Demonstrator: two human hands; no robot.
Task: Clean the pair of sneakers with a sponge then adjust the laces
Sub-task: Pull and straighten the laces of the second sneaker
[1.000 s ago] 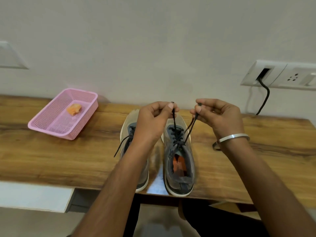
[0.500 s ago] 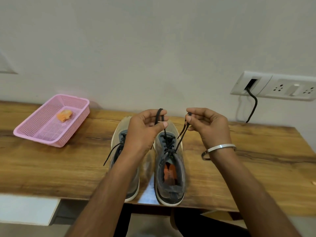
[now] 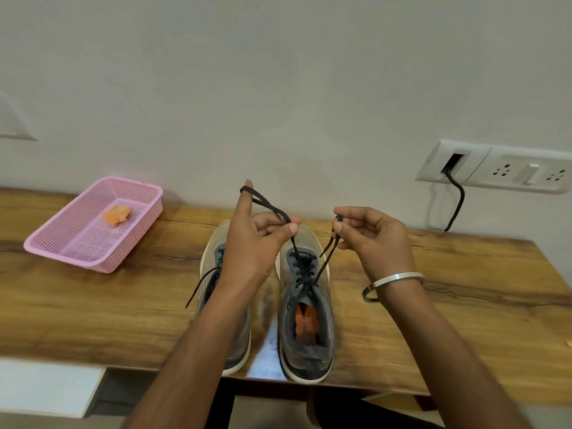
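Above the right sneaker: both hands hold the two ends of its black lace, raised off the shoe.
Left hand (image 3: pixel 257 239): thumb and curled fingers pinch one lace end (image 3: pixel 272 209); the index finger points up with the lace looped over its tip, forming a long loop that runs back down to the pinch.
Right hand (image 3: pixel 371 239): thumb and forefinger pinch the other lace end (image 3: pixel 332 246) near its tip; the remaining fingers are curled in. The lace hangs from the pinch down to the eyelets.
Hands: apart from each other, at about the same height, one to each side of the shoe's toe.
Right sneaker (image 3: pixel 306 320): grey with a white sole, upright on the table, toe toward the wall, heel at the near edge; orange insole visible inside.
Left sneaker (image 3: pixel 216 255): just beside the right one, parallel, largely covered by the left forearm; a loose black lace (image 3: pixel 198 289) trails off its outer side onto the wood.
Table (image 3: pixel 93 305): wooden top, set against the wall.
Bangle (image 3: pixel 393 280): metal, on the right wrist.
Pink basket (image 3: pixel 62 249): well to the left of the sneakers, near the wall.
Sponge (image 3: pixel 117 214): orange, lying inside the pink basket, untouched by either hand.
Wall socket panel (image 3: pixel 510 171): to the right above the table, with a black cable (image 3: pixel 458 205) plugged in and dropping to the tabletop.
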